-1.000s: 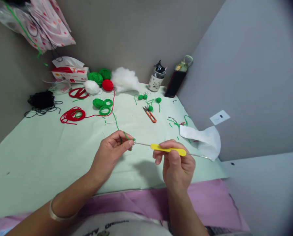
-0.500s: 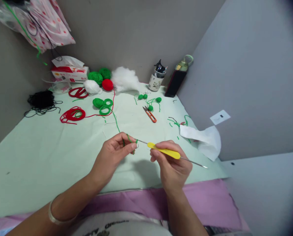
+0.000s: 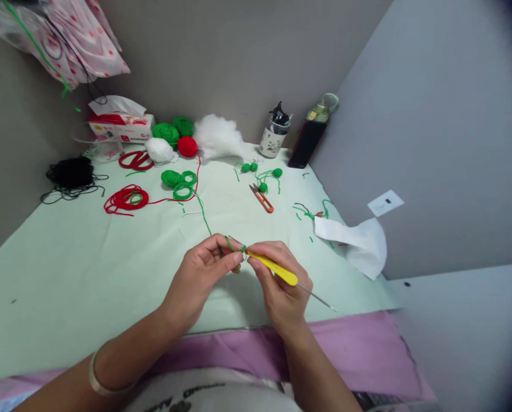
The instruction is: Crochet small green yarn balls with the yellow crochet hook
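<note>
My left hand (image 3: 206,266) pinches a strand of green yarn (image 3: 231,245) with a small loop at the fingertips. From there the yarn runs back over the table to a green yarn ball (image 3: 170,178) with loose coils beside it. My right hand (image 3: 284,283) is closed around the yellow handle of a crochet hook (image 3: 281,271). The hook's front metal tip lies at the green loop by my left fingers, and its rear metal end points down to the right. Both hands are close together above the pale green table cover.
Orange thread snips (image 3: 262,200) and small green crocheted balls (image 3: 277,173) lie behind my hands. Red yarn (image 3: 127,199), red scissors (image 3: 136,161) and black yarn (image 3: 72,173) are at left. White stuffing (image 3: 219,137), a pen cup (image 3: 274,137) and a bottle (image 3: 310,134) line the wall.
My right hand has moved left toward my left hand. The hook's tip has gone further in past the green loop, and the yellow handle is now close to my left fingertips.
</note>
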The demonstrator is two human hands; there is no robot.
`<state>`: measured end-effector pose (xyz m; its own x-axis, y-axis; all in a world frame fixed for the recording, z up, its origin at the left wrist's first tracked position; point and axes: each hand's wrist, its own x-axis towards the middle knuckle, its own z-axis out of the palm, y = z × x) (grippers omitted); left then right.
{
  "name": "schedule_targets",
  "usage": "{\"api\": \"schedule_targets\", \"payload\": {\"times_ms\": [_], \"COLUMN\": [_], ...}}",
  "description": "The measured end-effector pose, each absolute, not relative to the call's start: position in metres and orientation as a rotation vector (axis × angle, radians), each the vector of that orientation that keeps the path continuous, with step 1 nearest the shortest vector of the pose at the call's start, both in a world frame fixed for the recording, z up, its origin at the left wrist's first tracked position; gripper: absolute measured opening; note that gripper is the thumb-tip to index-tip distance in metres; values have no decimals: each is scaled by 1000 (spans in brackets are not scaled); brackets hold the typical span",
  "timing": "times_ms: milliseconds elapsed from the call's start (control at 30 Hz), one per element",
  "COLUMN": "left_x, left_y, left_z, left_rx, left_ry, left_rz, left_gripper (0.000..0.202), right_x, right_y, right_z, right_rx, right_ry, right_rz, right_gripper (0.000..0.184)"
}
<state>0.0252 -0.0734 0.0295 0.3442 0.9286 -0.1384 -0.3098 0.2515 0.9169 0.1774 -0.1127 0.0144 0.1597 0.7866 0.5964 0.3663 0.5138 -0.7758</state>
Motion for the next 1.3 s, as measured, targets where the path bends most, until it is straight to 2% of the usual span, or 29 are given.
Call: {"api": "schedule_targets", "payload": {"times_ms": [367,533,600,700,833,967,1167,1300], "left_x": [23,25,25,25,23,20,13,19], "left_y": [-73,-75,-76,-75,-73,-69,-68,-72], "left_z": [32,29,30,32,37,39,37,34], "left_rx": [940,896,803,684,680,760,836,905], "left_ry": [846,851,811,742,731,797,847,842], "left_rz": [957,1007,945,809,802,847,860,950], "left_gripper": [38,52,52,47,43,42,27,33], "right_x": [177,173,171,170,172,174,181,180], "right_y": [-108,-115,-118,-118,-113,-111,-107,-106], "right_z": [18,6,1,1,10,15,17,17], "right_rx": [-1006,-1127,-1120,-1066,-959,-900,-858,-835], "right_ry": [-1302,-1640,-1646,-1544,-1359,-1191,-938,-993], "right_rz": [576,8,-89,106,445,558,862,962], "right_gripper": [10,40,48,47,35,23,9,10]}}
